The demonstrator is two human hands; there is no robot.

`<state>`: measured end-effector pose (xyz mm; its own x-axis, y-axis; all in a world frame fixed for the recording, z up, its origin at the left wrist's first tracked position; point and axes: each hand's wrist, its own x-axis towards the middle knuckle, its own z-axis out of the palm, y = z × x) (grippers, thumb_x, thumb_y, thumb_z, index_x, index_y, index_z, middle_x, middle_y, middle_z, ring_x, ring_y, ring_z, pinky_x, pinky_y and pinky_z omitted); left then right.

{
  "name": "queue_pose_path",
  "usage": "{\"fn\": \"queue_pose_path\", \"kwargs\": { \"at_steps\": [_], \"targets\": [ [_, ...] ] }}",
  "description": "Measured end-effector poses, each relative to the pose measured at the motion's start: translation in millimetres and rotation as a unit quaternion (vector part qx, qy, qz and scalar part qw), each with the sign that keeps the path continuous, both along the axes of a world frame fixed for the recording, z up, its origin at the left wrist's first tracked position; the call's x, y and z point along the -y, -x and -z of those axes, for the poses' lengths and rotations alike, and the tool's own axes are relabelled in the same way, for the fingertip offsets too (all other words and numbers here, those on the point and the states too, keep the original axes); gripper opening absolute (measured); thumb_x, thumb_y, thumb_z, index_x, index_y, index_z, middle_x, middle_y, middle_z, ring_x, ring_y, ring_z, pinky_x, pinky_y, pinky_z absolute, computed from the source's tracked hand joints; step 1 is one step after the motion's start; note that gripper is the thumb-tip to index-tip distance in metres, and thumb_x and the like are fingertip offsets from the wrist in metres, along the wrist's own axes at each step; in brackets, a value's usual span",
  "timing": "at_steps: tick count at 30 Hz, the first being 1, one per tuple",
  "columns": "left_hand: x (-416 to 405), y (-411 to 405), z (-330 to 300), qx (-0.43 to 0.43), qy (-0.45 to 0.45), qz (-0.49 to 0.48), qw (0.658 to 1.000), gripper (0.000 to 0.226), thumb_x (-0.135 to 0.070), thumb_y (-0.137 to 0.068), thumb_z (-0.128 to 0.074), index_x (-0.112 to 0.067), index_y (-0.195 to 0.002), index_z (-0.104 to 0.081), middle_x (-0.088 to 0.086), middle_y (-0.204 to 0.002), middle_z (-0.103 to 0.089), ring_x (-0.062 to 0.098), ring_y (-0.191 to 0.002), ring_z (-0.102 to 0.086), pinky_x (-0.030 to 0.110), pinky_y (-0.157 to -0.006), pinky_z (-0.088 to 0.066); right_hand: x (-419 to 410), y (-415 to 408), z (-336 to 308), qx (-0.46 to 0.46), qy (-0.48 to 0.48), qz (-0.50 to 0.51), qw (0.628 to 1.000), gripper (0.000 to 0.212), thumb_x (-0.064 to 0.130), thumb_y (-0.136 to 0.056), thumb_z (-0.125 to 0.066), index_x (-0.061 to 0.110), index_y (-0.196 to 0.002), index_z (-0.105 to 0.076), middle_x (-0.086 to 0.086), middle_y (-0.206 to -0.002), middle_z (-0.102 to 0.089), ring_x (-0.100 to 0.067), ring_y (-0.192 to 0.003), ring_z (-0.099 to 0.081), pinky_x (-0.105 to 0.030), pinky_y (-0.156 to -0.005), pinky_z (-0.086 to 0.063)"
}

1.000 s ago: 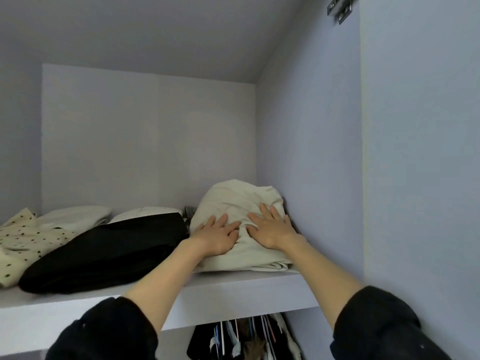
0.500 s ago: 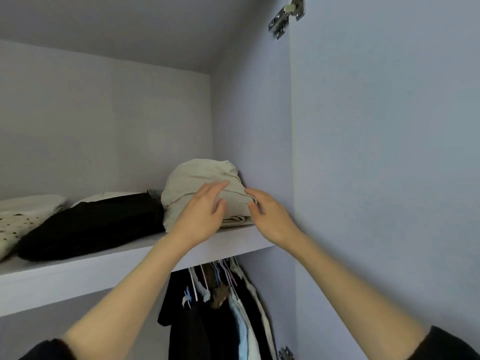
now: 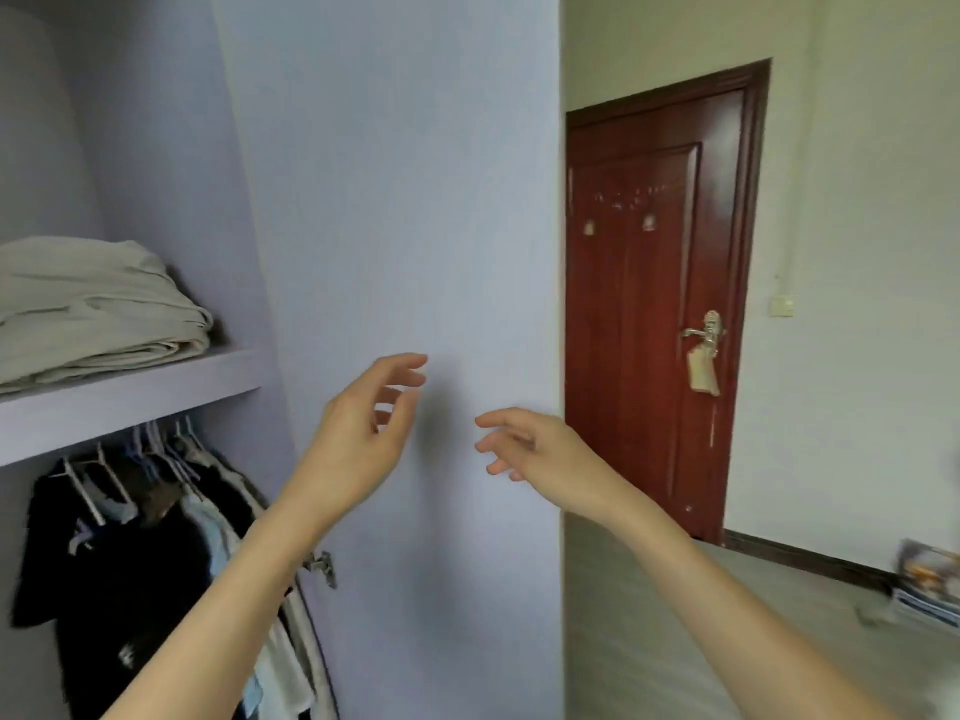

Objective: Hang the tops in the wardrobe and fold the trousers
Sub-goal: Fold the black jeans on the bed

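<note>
Left of the open wardrobe door (image 3: 415,200): folded beige trousers (image 3: 88,309) on the shelf (image 3: 130,402), tops (image 3: 156,537) hanging beneath. Before that door: left hand (image 3: 358,444) and right hand (image 3: 545,454), apart, fingers loosely spread, holding nothing.

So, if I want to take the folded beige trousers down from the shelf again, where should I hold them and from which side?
Probably by the front folded edge of the folded beige trousers, from the open front of the shelf. The layers stack flat with edges facing outward, so one hand could slide under and the other press on top. The wardrobe wall blocks their right side. Both the left hand and right hand are free.
</note>
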<state>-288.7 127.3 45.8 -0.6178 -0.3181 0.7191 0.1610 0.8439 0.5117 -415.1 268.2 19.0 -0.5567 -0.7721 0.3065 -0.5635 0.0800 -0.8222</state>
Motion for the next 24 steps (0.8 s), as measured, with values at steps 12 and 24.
{"fn": "queue_pose_path", "kwargs": {
  "at_steps": [12, 24],
  "targets": [
    [-338, 143, 65, 0.064, -0.079, 0.312, 0.945, 0.031, -0.012, -0.095, -0.049, -0.035, -0.117, -0.049, -0.013, -0.112, -0.060, 0.002, -0.101, -0.058, 0.003, -0.075, -0.041, -396, 52, 48, 0.068, 0.005, 0.311, 0.948, 0.019, 0.012, -0.097, -0.045, 0.024, -0.108, -0.055, -0.004, -0.102, -0.065, -0.014, -0.083, -0.063, -0.030, -0.084, -0.049],
    [-629, 289, 176, 0.237, -0.049, 0.533, 0.811, 0.026, -0.011, -0.096, -0.047, -0.024, -0.118, -0.055, -0.012, -0.115, -0.058, -0.006, -0.101, -0.053, -0.004, -0.072, -0.036, -689, 62, 133, 0.155, -0.055, 0.580, 0.798, 0.029, 0.015, -0.098, -0.046, 0.013, -0.126, -0.053, -0.001, -0.105, -0.064, -0.015, -0.089, -0.063, -0.024, -0.079, -0.048]
  ]
}}
